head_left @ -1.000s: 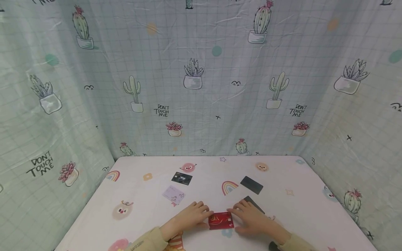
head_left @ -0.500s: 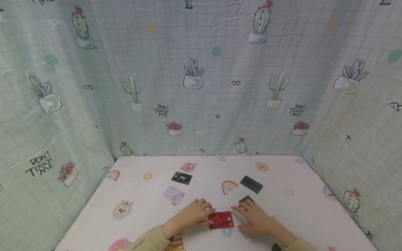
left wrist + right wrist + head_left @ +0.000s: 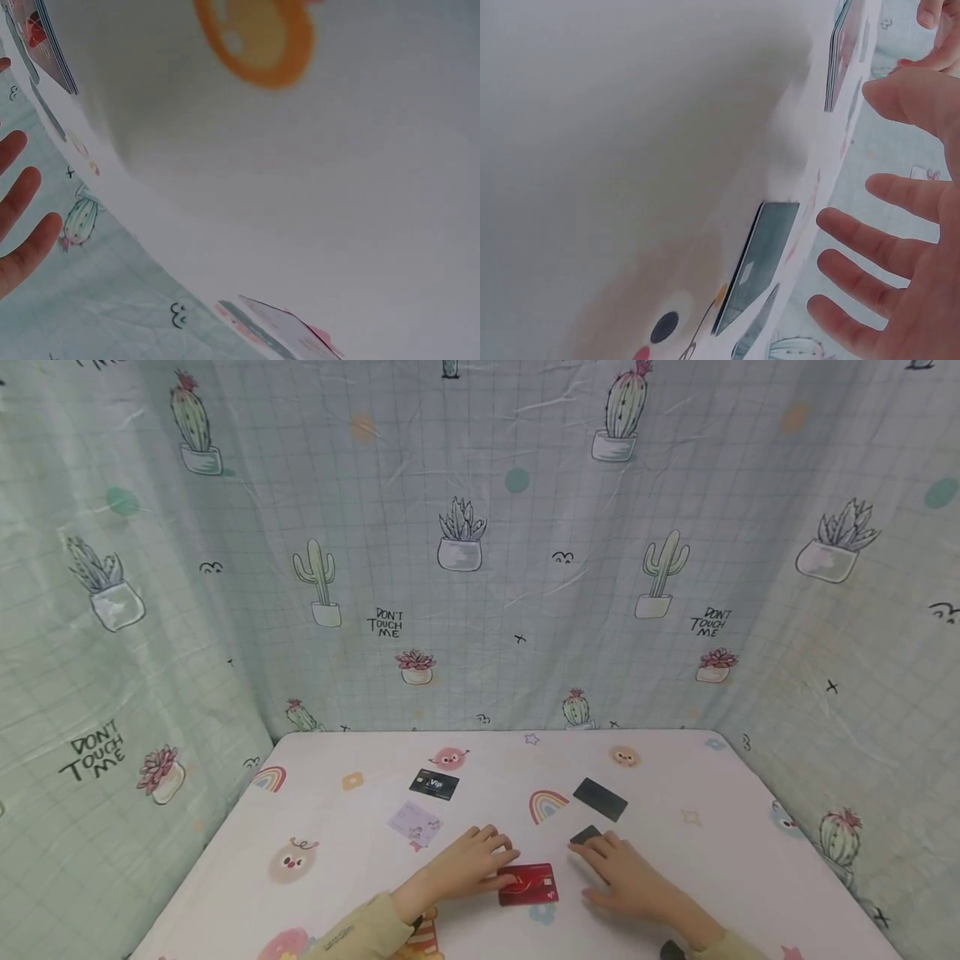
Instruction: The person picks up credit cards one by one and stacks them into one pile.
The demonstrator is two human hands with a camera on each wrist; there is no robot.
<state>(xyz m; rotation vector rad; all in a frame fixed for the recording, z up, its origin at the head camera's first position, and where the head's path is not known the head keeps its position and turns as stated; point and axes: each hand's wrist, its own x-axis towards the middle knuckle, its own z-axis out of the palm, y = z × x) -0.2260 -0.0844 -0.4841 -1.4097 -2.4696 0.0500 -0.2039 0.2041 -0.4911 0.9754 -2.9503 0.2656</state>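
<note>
A red VIP card (image 3: 528, 885) lies near the middle front of the table; in the right wrist view it tops a small card stack (image 3: 841, 60). My left hand (image 3: 472, 862) hovers at its left end, thumb overlapping the card in the head view and fingers spread apart. In the left wrist view, its fingers (image 3: 36, 244) show at the left edge with nothing between them. My right hand (image 3: 630, 877) is to the right of the red card, fingers spread and holding nothing. Beneath its fingertips in the head view is a dark card (image 3: 585, 835), partly hidden by the hand.
Farther back on the white patterned table (image 3: 345, 827) lie a black Vip card (image 3: 435, 784), a pale purple card (image 3: 415, 823) and another dark card (image 3: 601, 799). A cactus-print curtain (image 3: 487, 610) encloses the back and sides.
My right hand has drawn away to the right from the red card, uncovering the dark card's left end. My left hand has shifted slightly right and forward, its thumb now over the red card.
</note>
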